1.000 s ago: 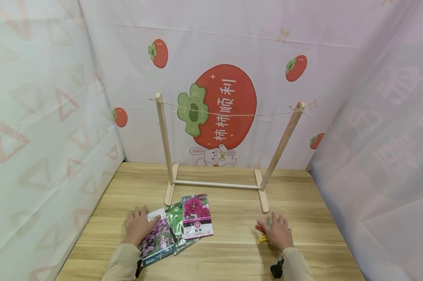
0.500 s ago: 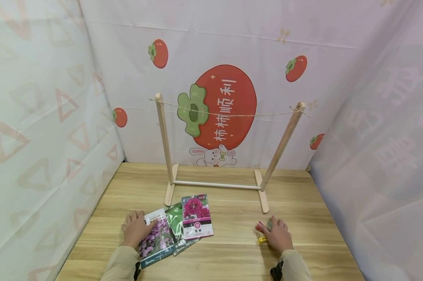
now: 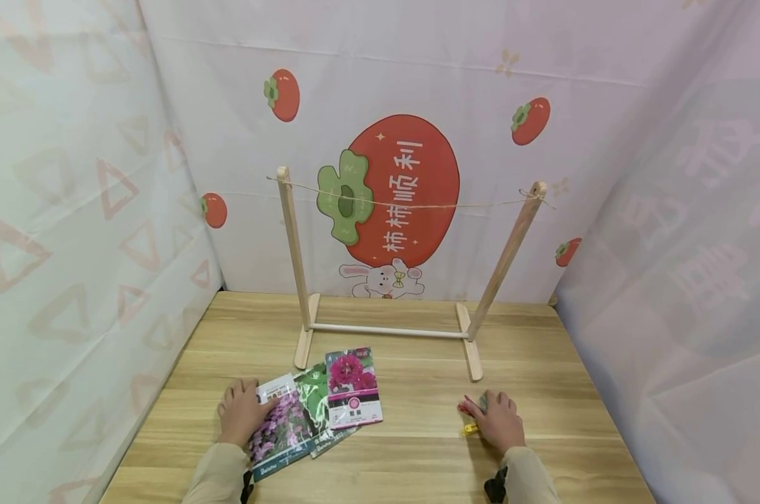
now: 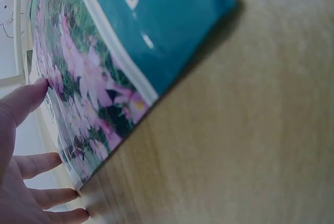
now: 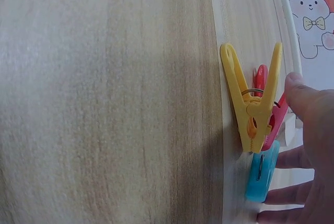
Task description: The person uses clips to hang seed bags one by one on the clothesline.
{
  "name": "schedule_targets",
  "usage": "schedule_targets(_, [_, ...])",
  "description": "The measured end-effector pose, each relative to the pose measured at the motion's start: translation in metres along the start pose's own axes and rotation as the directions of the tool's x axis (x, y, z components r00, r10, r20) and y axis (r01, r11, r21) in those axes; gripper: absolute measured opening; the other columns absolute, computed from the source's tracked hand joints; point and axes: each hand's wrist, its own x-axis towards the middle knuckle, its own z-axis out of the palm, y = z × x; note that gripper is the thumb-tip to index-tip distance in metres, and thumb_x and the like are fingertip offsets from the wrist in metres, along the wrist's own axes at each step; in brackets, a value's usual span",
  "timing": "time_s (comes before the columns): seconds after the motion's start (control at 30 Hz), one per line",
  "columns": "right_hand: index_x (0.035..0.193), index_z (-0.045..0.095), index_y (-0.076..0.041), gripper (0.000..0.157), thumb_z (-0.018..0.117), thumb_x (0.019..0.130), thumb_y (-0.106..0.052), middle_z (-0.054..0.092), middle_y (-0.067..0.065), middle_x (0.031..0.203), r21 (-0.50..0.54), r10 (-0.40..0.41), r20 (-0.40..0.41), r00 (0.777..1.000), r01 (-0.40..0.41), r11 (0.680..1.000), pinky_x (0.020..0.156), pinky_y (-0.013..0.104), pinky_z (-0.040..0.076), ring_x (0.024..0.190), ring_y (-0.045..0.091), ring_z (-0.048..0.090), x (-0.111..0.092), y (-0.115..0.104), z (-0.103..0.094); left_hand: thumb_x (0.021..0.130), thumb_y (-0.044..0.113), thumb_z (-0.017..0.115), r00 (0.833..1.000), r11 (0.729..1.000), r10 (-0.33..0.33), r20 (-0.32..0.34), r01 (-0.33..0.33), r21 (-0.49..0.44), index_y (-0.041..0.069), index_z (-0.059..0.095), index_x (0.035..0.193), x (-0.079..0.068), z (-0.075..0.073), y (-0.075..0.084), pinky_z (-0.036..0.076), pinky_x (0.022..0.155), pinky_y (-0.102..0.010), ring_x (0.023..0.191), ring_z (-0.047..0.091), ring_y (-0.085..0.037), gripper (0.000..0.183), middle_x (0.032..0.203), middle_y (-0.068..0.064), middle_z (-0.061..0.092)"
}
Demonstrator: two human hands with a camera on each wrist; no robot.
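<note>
My left hand [image 3: 241,411] rests at the left edge of a seed packet with purple flowers [image 3: 284,428]. Its thumb lies over the packet, and the other fingertips are spread at the edge, as the left wrist view shows. A green seed packet [image 3: 314,393] lies partly under that one, beside a seed packet with magenta flowers [image 3: 353,381]. On the right, my right hand [image 3: 501,422] stretches over a few clothespins. Its thumb is at the red clothespin [image 5: 262,75], its other fingers by the teal clothespin [image 5: 261,174]. The yellow clothespin [image 5: 250,106] stands nearest the wrist camera.
Behind the packets stands a wooden frame [image 3: 296,259] with two posts and a white crossbar [image 3: 389,330]. A thin string [image 3: 411,207] is tied between the post tops. Printed cloth walls [image 3: 480,63] enclose the wooden table [image 3: 411,462] at the back and sides.
My left hand has shifted slightly left, and its thumb has drawn back from the packet's middle toward its left side. My right hand has come down a little over the clothespins.
</note>
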Motion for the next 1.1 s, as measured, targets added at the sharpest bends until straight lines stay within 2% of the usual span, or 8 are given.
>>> schedule_targets(0.17, [0.131, 0.050, 0.009, 0.070, 0.055, 0.095, -0.050, 0.047, 0.036, 0.125, -0.023, -0.002, -0.013, 1.000, 0.002, 1.000, 0.085, 0.065, 0.047, 0.115, 0.053, 0.047, 0.001, -0.001, 0.000, 0.086, 0.039, 0.071, 1.000, 1.000, -0.001, -0.008, 0.001, -0.006, -0.009, 0.043, 0.137, 0.001, 0.001, -0.003, 0.024, 0.103, -0.073, 0.132, 0.024, -0.058, 0.075, 0.144, -0.040, 0.029])
schedule_targets(0.37, [0.131, 0.051, 0.008, 0.067, 0.056, 0.094, -0.048, 0.048, 0.037, 0.127, -0.014, -0.008, -0.034, 0.999, 0.008, 1.000, 0.088, 0.065, 0.046, 0.117, 0.053, 0.048, 0.003, -0.002, 0.001, 0.084, 0.045, 0.071, 1.000, 1.000, 0.005, -0.007, -0.005, -0.002, -0.008, 0.045, 0.136, 0.003, -0.001, -0.006, 0.026, 0.103, -0.073, 0.132, 0.026, -0.059, 0.079, 0.145, -0.040, 0.029])
schedule_targets(0.57, [0.128, 0.057, 0.003, 0.060, 0.062, 0.092, -0.046, 0.053, 0.033, 0.125, 0.003, -0.059, -0.092, 0.994, 0.060, 0.998, 0.087, 0.065, 0.046, 0.114, 0.051, 0.051, 0.004, -0.002, 0.005, 0.080, 0.053, 0.073, 1.000, 0.999, 0.030, 0.007, -0.030, 0.012, -0.005, 0.048, 0.135, 0.004, -0.005, -0.010, 0.031, 0.099, -0.074, 0.130, 0.031, -0.059, 0.083, 0.142, -0.038, 0.034])
schedule_targets(0.67, [0.127, 0.059, 0.001, 0.059, 0.064, 0.091, -0.045, 0.054, 0.033, 0.125, 0.014, -0.081, -0.093, 0.992, 0.083, 0.996, 0.089, 0.064, 0.046, 0.114, 0.050, 0.052, 0.005, -0.004, 0.005, 0.079, 0.054, 0.073, 0.998, 0.998, 0.050, 0.025, -0.050, 0.029, -0.004, 0.050, 0.135, 0.004, -0.008, -0.012, 0.032, 0.097, -0.075, 0.129, 0.032, -0.060, 0.083, 0.142, -0.038, 0.035])
schedule_targets(0.87, [0.126, 0.060, 0.000, 0.058, 0.068, 0.088, -0.043, 0.055, 0.031, 0.124, 0.015, -0.109, -0.066, 0.992, 0.110, 0.994, 0.090, 0.063, 0.046, 0.113, 0.048, 0.052, 0.008, -0.006, 0.006, 0.078, 0.046, 0.077, 0.997, 0.998, 0.060, 0.047, -0.060, 0.000, -0.005, 0.050, 0.134, 0.002, -0.013, -0.014, 0.030, 0.098, -0.075, 0.130, 0.030, -0.060, 0.080, 0.144, -0.040, 0.032])
schedule_targets(1.1, [0.118, 0.065, -0.004, 0.050, 0.073, 0.085, -0.041, 0.058, 0.029, 0.119, 0.008, -0.154, -0.090, 0.984, 0.155, 0.988, 0.086, 0.061, 0.048, 0.108, 0.045, 0.055, 0.009, -0.005, 0.011, 0.078, 0.037, 0.079, 0.997, 0.999, 0.043, 0.058, -0.042, -0.011, -0.005, 0.050, 0.131, 0.003, -0.012, -0.017, 0.030, 0.099, -0.073, 0.131, 0.029, -0.059, 0.074, 0.145, -0.039, 0.031])
